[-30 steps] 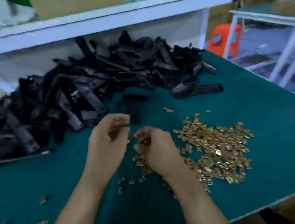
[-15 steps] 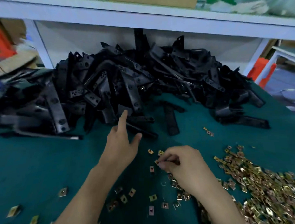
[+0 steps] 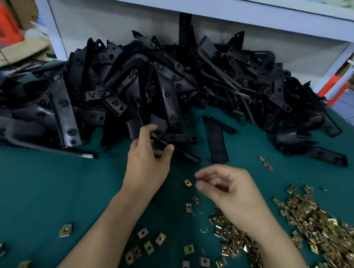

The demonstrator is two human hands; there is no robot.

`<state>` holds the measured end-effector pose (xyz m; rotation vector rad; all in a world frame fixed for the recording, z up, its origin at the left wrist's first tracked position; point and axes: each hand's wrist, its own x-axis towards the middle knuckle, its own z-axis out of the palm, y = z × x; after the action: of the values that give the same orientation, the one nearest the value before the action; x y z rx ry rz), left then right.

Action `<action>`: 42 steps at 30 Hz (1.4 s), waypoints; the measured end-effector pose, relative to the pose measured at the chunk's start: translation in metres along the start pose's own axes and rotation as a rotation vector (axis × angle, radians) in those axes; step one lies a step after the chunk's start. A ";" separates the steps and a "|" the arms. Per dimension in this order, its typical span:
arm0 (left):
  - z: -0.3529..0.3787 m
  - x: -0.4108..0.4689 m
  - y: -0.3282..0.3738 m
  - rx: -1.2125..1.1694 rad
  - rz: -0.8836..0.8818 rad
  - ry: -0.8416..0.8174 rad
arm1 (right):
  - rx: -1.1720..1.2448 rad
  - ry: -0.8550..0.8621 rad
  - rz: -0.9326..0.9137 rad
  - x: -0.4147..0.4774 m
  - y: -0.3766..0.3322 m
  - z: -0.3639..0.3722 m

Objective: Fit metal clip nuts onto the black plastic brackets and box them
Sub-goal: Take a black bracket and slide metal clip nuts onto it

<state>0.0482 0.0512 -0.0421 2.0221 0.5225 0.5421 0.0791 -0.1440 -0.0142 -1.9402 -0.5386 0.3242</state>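
Green bench (image 3: 48, 189) under a white shelf (image 3: 238, 13) carries a heap of black plastic brackets (image 3: 154, 82) and, right, scattered brass-coloured metal clip nuts (image 3: 320, 231). Left hand (image 3: 148, 167), fingers spread, touches one black bracket (image 3: 178, 137) at the heap's edge; right hand (image 3: 230, 193) pinches a single clip nut (image 3: 198, 178)

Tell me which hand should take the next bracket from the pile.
Left. The left hand is at the foot of the bracket pile, thumb and forefinger either side of one black bracket. The right hand sits back by the loose nuts, pinching what looks like a clip nut.
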 end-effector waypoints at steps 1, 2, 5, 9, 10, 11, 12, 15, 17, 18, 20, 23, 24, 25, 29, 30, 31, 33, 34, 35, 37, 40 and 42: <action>0.000 0.001 -0.002 0.023 -0.004 -0.032 | 0.035 -0.004 -0.009 0.000 0.000 -0.001; 0.000 0.002 -0.004 0.046 -0.007 -0.049 | 0.055 -0.005 -0.022 -0.001 -0.001 -0.002; 0.001 0.005 -0.008 0.076 0.009 -0.011 | 0.120 0.021 -0.059 -0.002 -0.002 -0.006; 0.005 0.005 -0.011 -0.050 0.021 0.005 | 0.168 0.061 -0.061 -0.003 0.000 -0.007; 0.005 0.005 -0.011 -0.088 0.007 -0.006 | 0.166 0.083 -0.060 -0.003 0.001 -0.007; 0.006 0.006 -0.010 -0.150 -0.021 -0.009 | 0.161 0.113 -0.061 -0.002 0.002 -0.007; 0.007 0.007 -0.009 -0.248 -0.065 -0.007 | 0.154 0.144 -0.064 -0.002 0.003 -0.007; 0.003 0.006 0.000 -0.589 -0.187 0.003 | 0.146 0.220 -0.093 0.000 0.005 -0.005; 0.000 0.004 0.005 -0.661 -0.171 0.004 | 0.141 0.285 -0.119 0.001 0.006 -0.006; -0.002 0.003 0.006 -0.675 -0.150 -0.002 | 0.138 0.311 -0.126 0.001 0.005 -0.007; -0.005 0.001 0.008 -0.759 -0.119 -0.021 | 0.152 0.329 -0.128 0.000 0.003 -0.008; -0.011 -0.003 0.013 -0.992 -0.113 -0.119 | 0.245 0.286 -0.119 -0.001 -0.002 -0.007; -0.013 -0.004 0.014 -1.047 -0.116 -0.143 | 0.280 0.271 -0.110 -0.002 -0.003 -0.006; -0.015 -0.005 0.015 -1.104 -0.128 -0.163 | 0.312 0.262 -0.100 -0.002 -0.004 -0.005; -0.026 -0.005 0.020 -1.350 -0.282 -0.288 | 0.406 0.252 -0.064 -0.003 -0.007 -0.005; -0.030 -0.004 0.020 -1.404 -0.332 -0.322 | 0.429 0.247 -0.062 -0.004 -0.007 -0.005; -0.033 -0.004 0.019 -1.459 -0.371 -0.372 | 0.449 0.239 -0.060 -0.004 -0.007 -0.005; -0.040 -0.004 0.017 -1.532 -0.412 -0.544 | 0.492 0.219 -0.062 -0.004 -0.008 -0.006; -0.041 -0.006 0.018 -1.520 -0.420 -0.635 | 0.524 0.204 -0.065 -0.004 -0.009 -0.005; -0.041 -0.007 0.018 -1.473 -0.424 -0.708 | 0.562 0.185 -0.071 -0.005 -0.010 -0.005; -0.039 -0.011 0.018 -1.387 -0.439 -0.814 | 0.649 0.143 -0.082 -0.006 -0.012 -0.005; -0.034 -0.013 0.018 -1.378 -0.435 -0.873 | 0.750 0.108 -0.078 -0.007 -0.014 -0.007; -0.032 -0.015 0.020 -1.345 -0.409 -0.895 | 0.808 0.097 -0.070 -0.009 -0.015 -0.009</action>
<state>0.0212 0.0554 -0.0126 0.6597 -0.0540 -0.2816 0.0727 -0.1507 0.0028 -1.1453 -0.3334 0.3347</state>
